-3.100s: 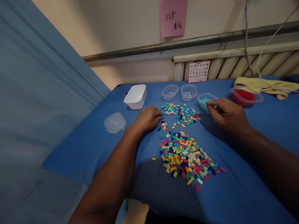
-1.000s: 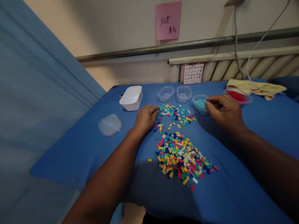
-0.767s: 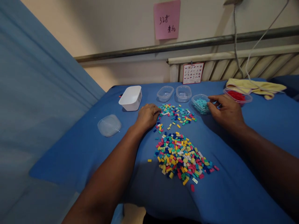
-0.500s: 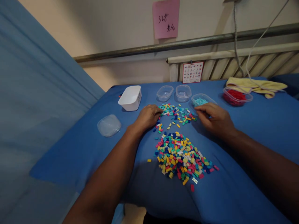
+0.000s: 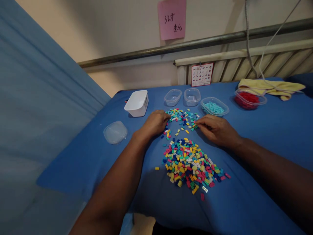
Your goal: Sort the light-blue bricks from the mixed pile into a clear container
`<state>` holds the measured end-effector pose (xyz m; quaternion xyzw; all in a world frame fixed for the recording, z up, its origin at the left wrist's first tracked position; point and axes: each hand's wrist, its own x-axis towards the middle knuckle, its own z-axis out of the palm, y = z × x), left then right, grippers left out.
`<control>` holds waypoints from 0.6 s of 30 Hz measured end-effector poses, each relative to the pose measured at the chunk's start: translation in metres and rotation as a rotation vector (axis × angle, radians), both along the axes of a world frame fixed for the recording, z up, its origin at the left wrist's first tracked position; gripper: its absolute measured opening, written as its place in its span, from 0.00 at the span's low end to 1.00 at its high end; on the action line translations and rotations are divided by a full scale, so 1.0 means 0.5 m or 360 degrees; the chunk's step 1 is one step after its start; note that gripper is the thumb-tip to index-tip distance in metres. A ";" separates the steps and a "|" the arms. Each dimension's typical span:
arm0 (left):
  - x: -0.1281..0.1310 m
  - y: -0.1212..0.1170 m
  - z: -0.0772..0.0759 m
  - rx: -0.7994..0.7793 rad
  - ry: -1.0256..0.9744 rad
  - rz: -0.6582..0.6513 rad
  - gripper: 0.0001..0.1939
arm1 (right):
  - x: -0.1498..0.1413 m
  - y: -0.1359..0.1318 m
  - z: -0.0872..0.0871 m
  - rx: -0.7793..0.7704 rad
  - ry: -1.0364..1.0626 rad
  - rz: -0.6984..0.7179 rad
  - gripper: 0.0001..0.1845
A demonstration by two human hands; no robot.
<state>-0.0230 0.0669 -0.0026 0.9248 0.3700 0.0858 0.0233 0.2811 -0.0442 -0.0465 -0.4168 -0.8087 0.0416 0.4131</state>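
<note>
Small multicoloured toy building bricks lie in a large heap close to me and in a looser scatter behind it. At the left edge of the scatter, my left hand rests with its fingers curled together among the bricks. My right hand reaches in from the right, thumb and forefinger closed at the scatter's right edge. Whatever either hand's fingertips hold is too small or hidden to make out. Just behind my right hand stands a clear tub of light-blue bricks.
Two clear tubs and a white box stand at the back. Clear lids lie on the left. A tub of red bricks sits back right, beside a yellow cloth. A blue curtain hangs on the left.
My right hand has moved left and down from the tub of light-blue bricks to the scatter's right edge. My left hand has stayed in place.
</note>
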 end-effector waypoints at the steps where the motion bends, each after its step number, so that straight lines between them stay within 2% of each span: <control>1: 0.001 -0.004 0.004 0.0007 0.0054 0.0018 0.18 | 0.000 0.000 0.000 -0.0011 0.0004 0.0005 0.10; 3: -0.001 -0.011 0.014 -0.0068 0.0030 0.0057 0.17 | 0.000 0.000 -0.001 -0.0039 0.0014 0.0015 0.11; 7: -0.008 -0.015 0.025 -0.0271 -0.0245 0.0179 0.15 | 0.000 0.002 -0.004 -0.0059 0.0011 0.0018 0.11; 10: 0.000 -0.009 0.014 -0.0211 -0.0278 0.0127 0.13 | 0.000 0.005 -0.007 -0.0044 -0.0017 0.0022 0.11; 13: 0.017 -0.003 -0.002 -0.0091 -0.0183 0.0026 0.12 | 0.000 0.007 -0.009 -0.0040 -0.0040 0.0033 0.11; 18: 0.033 0.000 -0.008 0.0001 -0.0060 0.0029 0.13 | -0.002 0.008 -0.008 -0.0049 -0.0054 0.0050 0.09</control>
